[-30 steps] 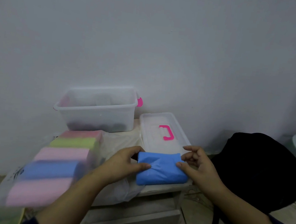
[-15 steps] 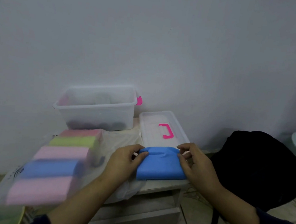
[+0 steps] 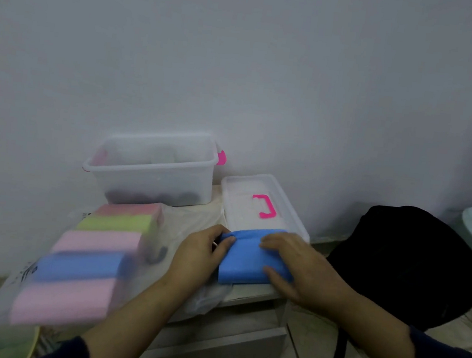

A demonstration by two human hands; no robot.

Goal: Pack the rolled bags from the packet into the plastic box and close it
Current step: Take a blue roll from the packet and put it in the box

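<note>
Against the pale wall, your left hand [image 3: 196,255] pinches and right hand [image 3: 296,268] presses the blue rolled bag [image 3: 245,263], near the lid [image 3: 266,208]. Soft, light; grip both ends.

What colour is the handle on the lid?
Bright pink handle, clearest in the head view.

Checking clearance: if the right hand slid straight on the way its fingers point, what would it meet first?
Probably the left hand, across the blue bag that the right hand presses; depth is unclear.
</note>
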